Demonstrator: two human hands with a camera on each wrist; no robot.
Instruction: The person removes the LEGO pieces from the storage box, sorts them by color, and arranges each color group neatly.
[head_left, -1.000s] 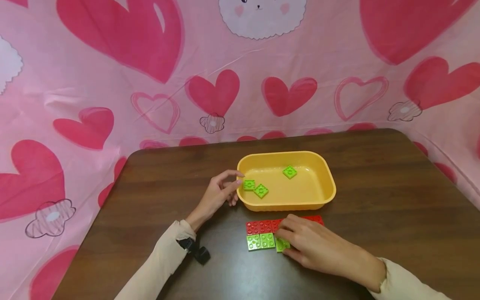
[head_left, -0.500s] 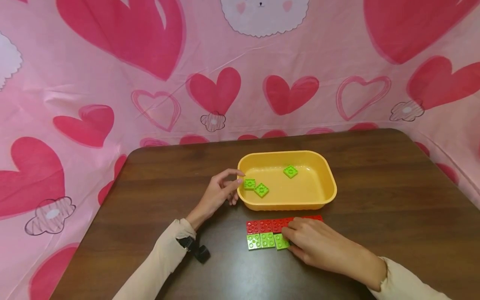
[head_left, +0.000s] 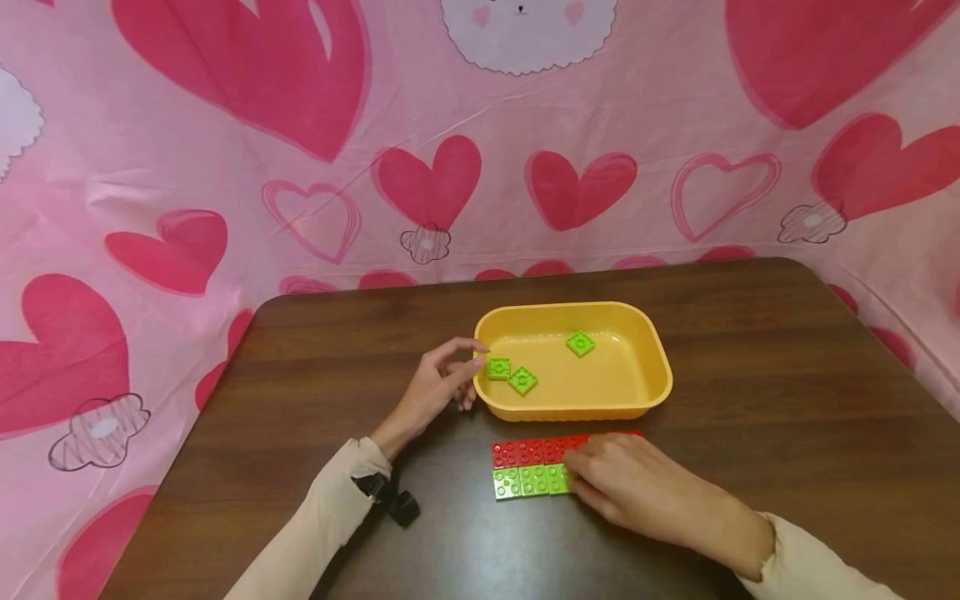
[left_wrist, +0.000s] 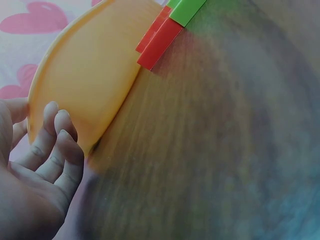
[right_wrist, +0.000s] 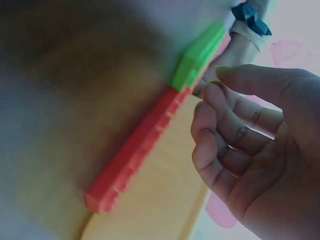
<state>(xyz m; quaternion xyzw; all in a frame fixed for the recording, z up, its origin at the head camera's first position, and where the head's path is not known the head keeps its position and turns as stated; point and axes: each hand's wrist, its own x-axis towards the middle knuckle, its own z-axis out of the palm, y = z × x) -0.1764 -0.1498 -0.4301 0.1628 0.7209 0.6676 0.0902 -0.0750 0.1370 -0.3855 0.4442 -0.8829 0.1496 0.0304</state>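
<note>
Red building bricks (head_left: 528,452) form a long row on the table, partly hidden by my right hand (head_left: 645,492). A shorter row of green bricks (head_left: 521,482) lies against their near side, at the left end. My right thumb and index finger pinch the rightmost green brick (head_left: 557,478), whose right part they cover. In the right wrist view the other fingers of that hand are curled. My left hand (head_left: 438,379) holds the left rim of a yellow tub (head_left: 573,413), index finger over the edge and thumb close to it.
Inside the tub lie a green brick (head_left: 580,343) at the back and two more at the left, one of them a tilted green brick (head_left: 522,381). The brown wooden table (head_left: 330,350) ends at a pink heart-patterned cloth (head_left: 495,108) behind.
The rightmost green brick has moved left and slightly away from me, from a small gap to against its green neighbour. My right fingers have shifted to its right side. The left hand stays put.
</note>
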